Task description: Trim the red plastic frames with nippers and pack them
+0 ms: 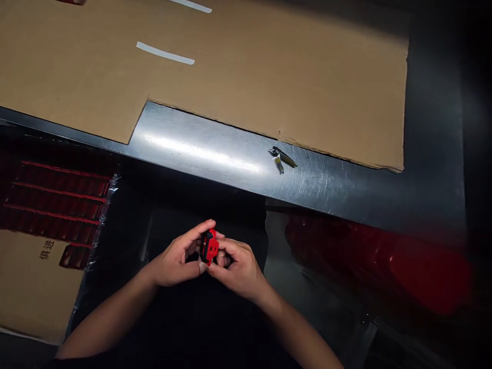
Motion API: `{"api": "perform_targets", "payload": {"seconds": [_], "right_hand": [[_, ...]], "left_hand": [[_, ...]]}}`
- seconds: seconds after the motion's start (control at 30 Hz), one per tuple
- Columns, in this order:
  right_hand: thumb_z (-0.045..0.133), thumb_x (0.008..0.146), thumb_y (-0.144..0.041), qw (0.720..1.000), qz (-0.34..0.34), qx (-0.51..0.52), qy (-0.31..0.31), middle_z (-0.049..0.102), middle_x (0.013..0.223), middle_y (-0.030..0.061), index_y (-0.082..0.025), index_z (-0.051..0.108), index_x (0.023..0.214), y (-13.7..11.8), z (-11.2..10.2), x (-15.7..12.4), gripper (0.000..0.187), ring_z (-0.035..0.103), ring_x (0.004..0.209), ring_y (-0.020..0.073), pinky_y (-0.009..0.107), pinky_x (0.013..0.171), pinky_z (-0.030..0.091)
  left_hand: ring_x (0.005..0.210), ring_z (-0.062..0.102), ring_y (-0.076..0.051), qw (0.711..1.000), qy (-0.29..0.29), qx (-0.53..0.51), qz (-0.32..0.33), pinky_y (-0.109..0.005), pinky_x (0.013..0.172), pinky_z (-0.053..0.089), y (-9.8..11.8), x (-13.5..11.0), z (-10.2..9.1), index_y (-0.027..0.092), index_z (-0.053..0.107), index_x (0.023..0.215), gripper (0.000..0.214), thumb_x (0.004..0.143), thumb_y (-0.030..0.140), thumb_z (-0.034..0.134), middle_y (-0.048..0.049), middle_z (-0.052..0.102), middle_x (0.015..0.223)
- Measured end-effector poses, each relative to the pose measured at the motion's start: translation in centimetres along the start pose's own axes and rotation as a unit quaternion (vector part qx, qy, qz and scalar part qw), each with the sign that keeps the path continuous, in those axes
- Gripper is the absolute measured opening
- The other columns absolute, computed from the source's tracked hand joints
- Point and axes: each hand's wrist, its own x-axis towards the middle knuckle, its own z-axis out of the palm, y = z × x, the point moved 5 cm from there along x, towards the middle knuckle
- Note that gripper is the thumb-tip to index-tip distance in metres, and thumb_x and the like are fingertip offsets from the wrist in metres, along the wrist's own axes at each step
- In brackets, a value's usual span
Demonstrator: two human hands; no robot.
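Both my hands meet in front of me, below the table's edge, around a small red and black plastic part (209, 246). My left hand (177, 258) curls round it from the left, thumb under and fingers over its top. My right hand (235, 266) pinches it from the right with fingertips pressed together. The part's lower side is hidden by my fingers.
A steel table (215, 148) runs across, covered further back by brown cardboard (269, 77) with white tape strips (165, 53). A small metal clipper (282, 159) lies on the bare steel. A box of red parts in rows (54, 200) sits left; a shiny red bag (376, 266) right.
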Motion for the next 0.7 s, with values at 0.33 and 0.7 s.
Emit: {"api": "perform_targets", "payload": {"seconds": [0.33,0.7], "right_hand": [[0.074,0.078,-0.023,0.954,0.056,0.278,-0.094,0.059,0.067,-0.0058,-0.021,0.065,0.11,1.2,0.4,-0.5,0.033,0.052,0.056,0.0089,0.023,0.058,0.045],[0.078,0.079,-0.047,0.863,0.185,0.463,-0.087,0.069,0.058,0.0017,-0.012,0.072,0.091,2.3,1.2,-0.5,0.037,0.054,0.042,0.0077,0.017,0.043,0.04]], "left_hand": [[0.123,0.064,-0.025,0.997,0.006,0.078,-0.016,-0.041,0.108,0.05,-0.2,-0.9,-0.2,0.034,0.029,0.158,0.083,0.088,0.022,0.072,-0.0113,0.058,0.143],[0.105,0.07,-0.021,0.894,-0.021,0.443,0.068,-0.035,0.094,0.058,3.1,-1.1,1.2,0.03,0.01,0.162,0.098,0.081,0.01,0.061,-0.0057,0.07,0.122]]}}
